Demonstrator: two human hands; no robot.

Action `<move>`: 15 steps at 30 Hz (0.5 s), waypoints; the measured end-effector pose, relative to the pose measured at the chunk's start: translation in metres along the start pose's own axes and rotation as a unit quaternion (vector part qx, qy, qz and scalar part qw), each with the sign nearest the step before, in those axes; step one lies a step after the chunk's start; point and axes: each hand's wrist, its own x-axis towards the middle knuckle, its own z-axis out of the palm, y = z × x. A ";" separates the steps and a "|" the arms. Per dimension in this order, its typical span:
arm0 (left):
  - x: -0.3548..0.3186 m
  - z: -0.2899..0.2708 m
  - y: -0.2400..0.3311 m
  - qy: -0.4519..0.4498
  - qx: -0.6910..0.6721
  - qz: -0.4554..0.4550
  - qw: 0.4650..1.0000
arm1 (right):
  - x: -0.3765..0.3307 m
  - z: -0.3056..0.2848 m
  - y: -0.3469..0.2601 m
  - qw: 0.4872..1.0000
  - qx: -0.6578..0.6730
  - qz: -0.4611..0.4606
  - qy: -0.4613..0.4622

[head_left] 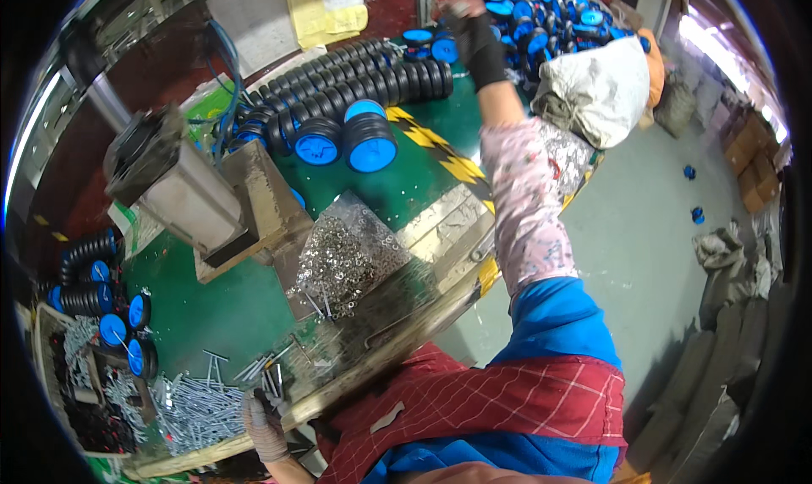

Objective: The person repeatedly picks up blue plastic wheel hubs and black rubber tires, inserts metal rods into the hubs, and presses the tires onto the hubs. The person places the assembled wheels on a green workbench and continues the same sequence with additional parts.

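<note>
My right hand (463,17), in a black glove with a patterned pink sleeve behind it, is stretched far out to the back of the green table (228,315). It is next to small black wheels with blue hubs (433,46); motion blur hides whether the fingers grip one. My left hand (264,423), in a light grey glove, is low at the table's front edge. Its fingers are curled on thin metal rods (266,378) at the edge of a loose pile of rods (199,408).
A grey press machine (182,198) stands on the table's left. A clear bag of small metal washers (347,251) lies mid-table. Rows of black wheels (355,82) and two larger blue-hubbed wheels (370,141) sit behind. A white sack (600,86) and a heap of blue wheels (550,6) are further back.
</note>
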 end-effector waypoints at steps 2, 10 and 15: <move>-0.010 0.001 -0.015 0.007 -0.028 0.002 1.000 | -0.026 0.078 -0.001 0.895 0.352 0.252 -0.110; -0.012 -0.054 0.031 0.034 0.238 0.056 0.969 | -0.293 0.338 -0.130 0.599 0.177 0.289 -0.725; 0.102 -0.081 0.113 -0.114 0.269 0.118 0.949 | -0.324 0.498 -0.151 0.709 0.142 0.246 -0.645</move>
